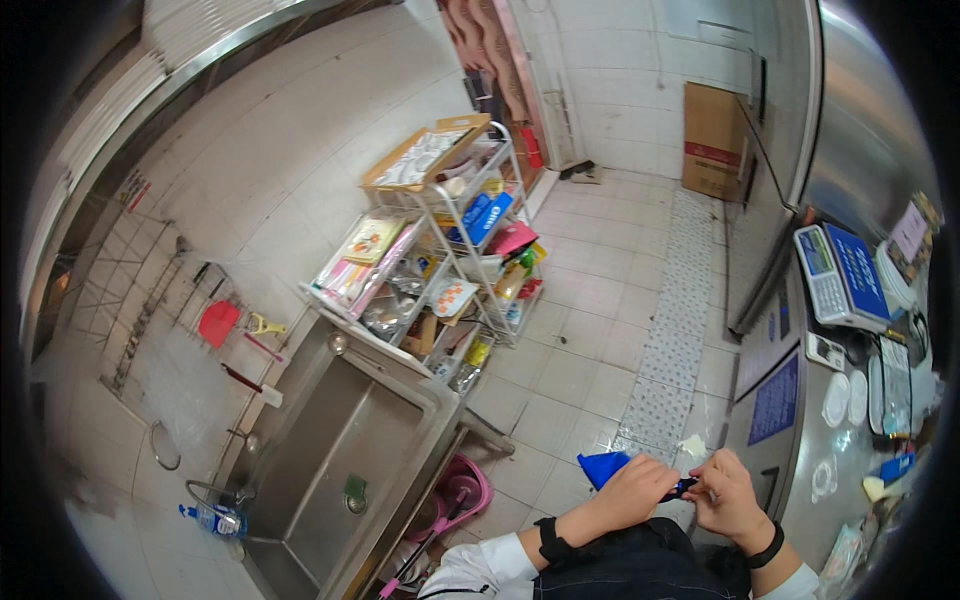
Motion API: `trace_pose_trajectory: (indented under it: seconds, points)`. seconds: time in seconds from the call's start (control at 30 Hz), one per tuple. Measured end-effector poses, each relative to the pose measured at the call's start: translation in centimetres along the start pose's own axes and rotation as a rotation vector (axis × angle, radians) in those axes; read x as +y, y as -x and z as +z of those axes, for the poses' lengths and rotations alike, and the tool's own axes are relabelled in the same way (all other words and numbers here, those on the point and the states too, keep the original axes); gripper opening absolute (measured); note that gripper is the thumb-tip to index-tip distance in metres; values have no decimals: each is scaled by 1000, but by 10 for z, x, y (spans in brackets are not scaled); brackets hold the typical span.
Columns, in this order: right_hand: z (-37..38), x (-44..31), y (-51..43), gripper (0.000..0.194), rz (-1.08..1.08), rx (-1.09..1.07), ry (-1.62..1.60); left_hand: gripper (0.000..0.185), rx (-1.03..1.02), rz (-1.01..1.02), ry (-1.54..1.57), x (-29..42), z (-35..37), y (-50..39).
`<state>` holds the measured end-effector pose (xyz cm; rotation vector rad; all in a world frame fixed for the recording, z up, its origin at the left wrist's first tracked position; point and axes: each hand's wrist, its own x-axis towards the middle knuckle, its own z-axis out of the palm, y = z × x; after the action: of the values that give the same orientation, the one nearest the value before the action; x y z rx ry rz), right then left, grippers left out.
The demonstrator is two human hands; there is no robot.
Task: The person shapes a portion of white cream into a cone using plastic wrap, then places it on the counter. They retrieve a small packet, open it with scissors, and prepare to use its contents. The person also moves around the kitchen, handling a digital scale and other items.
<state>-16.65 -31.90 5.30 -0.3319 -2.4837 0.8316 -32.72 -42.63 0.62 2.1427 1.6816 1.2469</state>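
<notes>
My left hand (630, 491) is closed on a blue plastic packet (602, 468), whose pointed part sticks out to the left of the fingers. Close to its right, my right hand (721, 489) pinches a dark, bunched end (681, 489) between the two hands. Whether that dark end belongs to the blue packet cannot be told. Both hands are in front of my dark apron, above the tiled floor. A dark band circles each wrist.
A steel sink (352, 450) with a green scouring pad (355, 486) lies at left, a pink bucket (480, 491) beside it. Wire shelving carts (439, 195) stand beyond. At right, a steel counter (806, 442) bears a digital scale (825, 281) and lids (835, 400).
</notes>
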Motion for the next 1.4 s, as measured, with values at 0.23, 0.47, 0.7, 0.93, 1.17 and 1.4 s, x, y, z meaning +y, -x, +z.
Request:
trace_pose_trajectory:
  seconds: [0.23, 0.47, 0.7, 0.93, 1.17, 1.4]
  points:
    - [48, 0, -74, 29, -74, -55, -212, 15, 151, -342, -58, -35, -42, 26]
    - [61, 80, -129, 63, 61, -532, -320, 16, 293, -753, 232, -77, -66, 10]
    - [73, 141, -194, 57, 217, -723, -526, 16, 446, -807, 289, -132, -76, -51]
    - [98, 184, -241, 48, 398, -577, -866, 46, 527, -772, 660, -215, -73, -61]
    - [138, 206, -311, 46, 355, -573, -813, 56, 413, -983, 811, -298, -92, -36]
    - [177, 207, -426, 57, 306, -795, -608, 39, 609, -1127, 642, -408, -180, -21]
